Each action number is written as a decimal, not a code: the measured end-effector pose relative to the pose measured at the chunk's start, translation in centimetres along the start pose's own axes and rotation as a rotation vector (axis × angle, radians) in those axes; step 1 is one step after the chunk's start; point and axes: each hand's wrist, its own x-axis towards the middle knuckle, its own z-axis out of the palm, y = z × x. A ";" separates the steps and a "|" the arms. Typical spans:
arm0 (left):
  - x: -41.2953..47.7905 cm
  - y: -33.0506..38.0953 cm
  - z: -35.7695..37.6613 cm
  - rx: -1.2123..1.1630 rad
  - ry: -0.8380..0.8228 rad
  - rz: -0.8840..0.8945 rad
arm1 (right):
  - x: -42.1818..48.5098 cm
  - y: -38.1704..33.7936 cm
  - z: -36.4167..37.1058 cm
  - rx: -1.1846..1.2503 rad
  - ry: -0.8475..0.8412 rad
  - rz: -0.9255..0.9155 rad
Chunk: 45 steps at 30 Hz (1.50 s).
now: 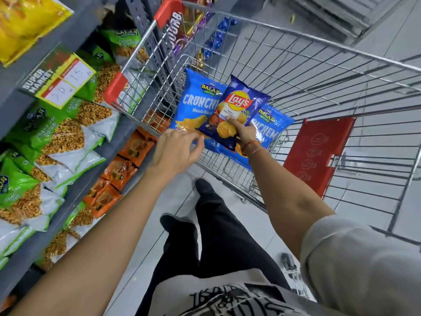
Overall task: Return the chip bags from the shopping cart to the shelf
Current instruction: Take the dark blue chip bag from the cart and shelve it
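A dark blue Lay's chip bag (237, 106) is lifted above the wire shopping cart (319, 71), pinched at its lower edge by my right hand (242, 131). Under it lie two light blue Balaji Crunchem bags, one on the left (196, 106) and one on the right (271, 128). My left hand (176, 149) hovers at the cart's near rim with fingers spread, just touching the lower edge of the left Crunchem bag without gripping it. The grey shelf (20, 65) runs along the left.
Green and white snack bags (61, 137) fill the shelf's middle tier, orange packets (118, 169) the lower one, yellow bags (25, 21) the top. A price tag (61, 80) hangs from the shelf edge. The cart's red child seat flap (316, 153) stands right. My legs (218, 236) are below.
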 end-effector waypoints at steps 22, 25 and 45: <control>-10.1 -3.5 -31.2 0.108 0.890 -0.117 | -30.0 -21.2 16.1 -0.103 -0.779 -0.767; -15.7 -4.2 -36.9 0.263 1.077 -0.144 | -37.3 -22.1 20.1 -0.090 -0.986 -0.834; -43.0 -16.4 -47.3 0.612 1.149 -0.971 | -67.6 -14.8 45.8 -0.087 -1.565 -1.004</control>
